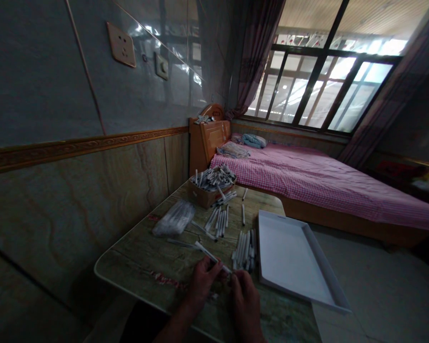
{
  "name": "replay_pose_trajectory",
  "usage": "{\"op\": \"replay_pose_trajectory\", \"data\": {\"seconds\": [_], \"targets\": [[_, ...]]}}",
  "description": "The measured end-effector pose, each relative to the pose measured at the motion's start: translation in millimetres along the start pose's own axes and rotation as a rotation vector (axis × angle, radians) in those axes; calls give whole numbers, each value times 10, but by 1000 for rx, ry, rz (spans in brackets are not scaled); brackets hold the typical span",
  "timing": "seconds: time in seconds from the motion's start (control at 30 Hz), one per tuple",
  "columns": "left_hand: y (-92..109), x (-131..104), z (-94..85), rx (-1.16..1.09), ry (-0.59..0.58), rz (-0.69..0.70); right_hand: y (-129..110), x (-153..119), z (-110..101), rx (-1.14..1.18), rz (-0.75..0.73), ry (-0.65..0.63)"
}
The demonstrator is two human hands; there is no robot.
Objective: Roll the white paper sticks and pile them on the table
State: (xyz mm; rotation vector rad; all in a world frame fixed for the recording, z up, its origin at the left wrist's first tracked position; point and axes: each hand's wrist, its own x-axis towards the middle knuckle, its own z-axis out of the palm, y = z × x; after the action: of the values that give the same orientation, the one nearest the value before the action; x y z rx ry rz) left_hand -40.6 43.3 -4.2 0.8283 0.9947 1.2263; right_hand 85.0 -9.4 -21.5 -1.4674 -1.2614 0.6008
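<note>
Tube (206, 250) slants above the table (128, 267), pinched mid-length by the left hand (204, 277) and at its near end by the right hand (244, 289), seemingly being worked at that end, which calls for a steady left grip.

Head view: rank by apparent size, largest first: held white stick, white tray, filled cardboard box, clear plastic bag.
1. White tray, clearly
2. Cardboard box, counted with its contents
3. Plastic bag, not far behind the box
4. White stick, partly hidden but clearly smallest
</note>
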Motion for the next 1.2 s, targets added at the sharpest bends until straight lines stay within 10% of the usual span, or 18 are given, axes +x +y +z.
{"op": "replay_pose_trajectory", "data": {"seconds": [1.2], "targets": [[47, -16, 38, -50, 60, -3, -25, 24, 18, 12, 69, 20]]}}
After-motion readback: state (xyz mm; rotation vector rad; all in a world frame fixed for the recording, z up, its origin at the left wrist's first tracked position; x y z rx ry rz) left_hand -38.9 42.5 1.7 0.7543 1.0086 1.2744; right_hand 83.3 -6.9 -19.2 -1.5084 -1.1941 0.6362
